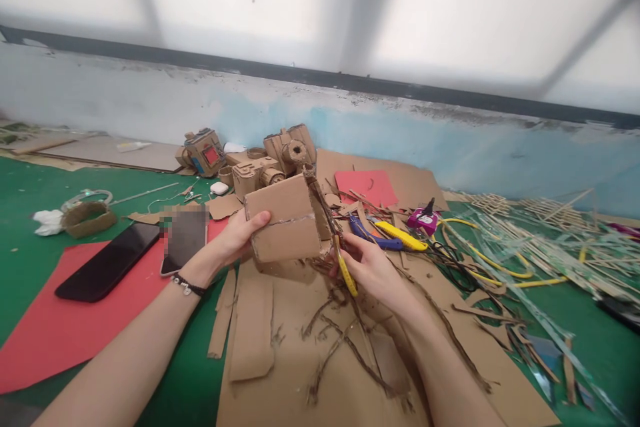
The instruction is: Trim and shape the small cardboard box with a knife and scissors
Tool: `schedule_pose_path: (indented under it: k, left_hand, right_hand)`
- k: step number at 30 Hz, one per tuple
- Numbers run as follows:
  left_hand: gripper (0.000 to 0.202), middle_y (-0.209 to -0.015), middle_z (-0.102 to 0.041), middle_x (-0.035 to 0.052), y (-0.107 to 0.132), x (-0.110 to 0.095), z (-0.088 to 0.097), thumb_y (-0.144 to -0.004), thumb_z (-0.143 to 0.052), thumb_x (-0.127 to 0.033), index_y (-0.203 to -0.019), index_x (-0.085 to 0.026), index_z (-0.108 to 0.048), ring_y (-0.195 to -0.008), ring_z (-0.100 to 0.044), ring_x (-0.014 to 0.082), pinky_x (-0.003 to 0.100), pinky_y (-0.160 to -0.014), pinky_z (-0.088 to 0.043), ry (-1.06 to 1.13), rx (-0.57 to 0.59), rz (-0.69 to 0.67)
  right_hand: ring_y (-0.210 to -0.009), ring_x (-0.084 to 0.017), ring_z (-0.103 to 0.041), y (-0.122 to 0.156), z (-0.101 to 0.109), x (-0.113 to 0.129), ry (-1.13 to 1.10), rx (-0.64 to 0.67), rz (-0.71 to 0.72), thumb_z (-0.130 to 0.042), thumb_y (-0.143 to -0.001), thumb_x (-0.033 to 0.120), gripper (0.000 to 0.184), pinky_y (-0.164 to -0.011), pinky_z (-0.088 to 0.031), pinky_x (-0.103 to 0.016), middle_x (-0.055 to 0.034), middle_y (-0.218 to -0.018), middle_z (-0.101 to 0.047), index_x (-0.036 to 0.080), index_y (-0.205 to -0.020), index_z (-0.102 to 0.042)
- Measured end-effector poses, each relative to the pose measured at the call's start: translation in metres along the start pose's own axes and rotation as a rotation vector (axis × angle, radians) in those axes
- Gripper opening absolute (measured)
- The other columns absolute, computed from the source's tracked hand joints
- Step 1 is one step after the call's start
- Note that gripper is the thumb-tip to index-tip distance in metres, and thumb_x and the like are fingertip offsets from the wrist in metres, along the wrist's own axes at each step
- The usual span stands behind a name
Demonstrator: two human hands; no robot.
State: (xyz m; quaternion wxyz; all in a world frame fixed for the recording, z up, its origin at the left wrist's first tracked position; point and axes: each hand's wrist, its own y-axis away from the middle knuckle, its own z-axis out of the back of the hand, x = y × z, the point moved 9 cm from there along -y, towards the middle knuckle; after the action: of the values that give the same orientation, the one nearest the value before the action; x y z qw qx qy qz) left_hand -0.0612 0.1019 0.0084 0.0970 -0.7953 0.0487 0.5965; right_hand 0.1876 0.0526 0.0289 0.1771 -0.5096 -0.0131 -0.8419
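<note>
A small cardboard box (285, 227) with a seam across its front is held up above the work surface. My left hand (241, 235) grips its left side, thumb on the front face and fingers behind. At the box's right edge, my right hand (367, 263) is closed around a slim yellow tool (347, 273) with dark marks; its working end is hidden. A narrow, rough-edged cardboard flap (323, 207) stands along the box's right side. Below lies a large cardboard sheet (295, 353) strewn with dark, torn cardboard strips.
Cardboard camera models (257, 173) stand by the wall. Two phones lie left, the black one (107, 263) on red paper (45, 320). A yellow cutter (400, 235), a blue-handled tool (373, 233) and a purple box (423, 219) lie right, near sticks and clear strips (550, 253).
</note>
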Motion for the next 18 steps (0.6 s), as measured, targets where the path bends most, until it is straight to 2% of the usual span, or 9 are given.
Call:
schedule_pose_path:
  k: [4, 8, 10, 14, 18]
  left_hand:
    - [0.091, -0.129, -0.082, 0.0178, 0.002, 0.003, -0.003, -0.063, -0.098, -0.073, -0.13, -0.019, -0.072, -0.12, -0.078, 0.0401, 0.041, -0.095, -0.067, -0.016, 0.026, 0.028]
    - [0.087, -0.127, -0.083, 0.0173, 0.002, 0.003, -0.006, -0.066, -0.097, -0.073, -0.13, -0.019, -0.073, -0.119, -0.078, 0.0391, 0.04, -0.094, -0.067, 0.002, 0.055, 0.038]
    - [0.088, -0.128, -0.082, 0.0182, 0.002, 0.003, -0.008, -0.066, -0.096, -0.074, -0.13, -0.018, -0.073, -0.121, -0.078, 0.0401, 0.04, -0.093, -0.067, 0.005, 0.079, 0.053]
    - [0.092, -0.127, -0.083, 0.0183, 0.004, 0.004, -0.006, -0.067, -0.095, -0.075, -0.135, -0.018, -0.072, -0.121, -0.078, 0.0409, 0.041, -0.093, -0.068, 0.012, 0.093, 0.101]
    - [0.089, -0.129, -0.083, 0.0175, 0.007, 0.009, -0.006, -0.073, -0.093, -0.072, -0.141, -0.02, -0.069, -0.123, -0.078, 0.0395, 0.042, -0.098, -0.066, 0.036, 0.137, 0.13]
  right_hand:
    - [-0.105, -0.03, -0.074, -0.001, 0.007, -0.003, -0.004, -0.022, -0.01, -0.075, -0.091, 0.042, 0.027, -0.093, -0.059, -0.04, -0.0074, -0.104, -0.081, 0.021, -0.107, -0.078]
    - [-0.107, -0.029, -0.075, -0.001, 0.007, 0.001, -0.112, 0.014, 0.008, -0.071, -0.093, 0.044, 0.028, -0.094, -0.059, -0.038, -0.0075, -0.108, -0.081, 0.021, -0.108, -0.076]
    - [-0.101, -0.027, -0.075, 0.001, 0.009, 0.002, -0.095, 0.007, 0.009, -0.07, -0.092, 0.045, 0.026, -0.089, -0.059, -0.036, -0.0058, -0.1, -0.079, 0.021, -0.103, -0.074]
    - [-0.075, -0.023, -0.07, 0.002, 0.014, -0.006, 0.022, -0.035, -0.042, -0.069, -0.092, 0.046, 0.023, -0.067, -0.056, -0.032, -0.0016, -0.079, -0.07, 0.023, -0.09, -0.07]
    - [-0.081, -0.025, -0.069, 0.0, 0.021, -0.006, 0.095, -0.048, 0.003, -0.07, -0.092, 0.045, 0.024, -0.072, -0.057, -0.035, -0.003, -0.081, -0.071, 0.022, -0.097, -0.074]
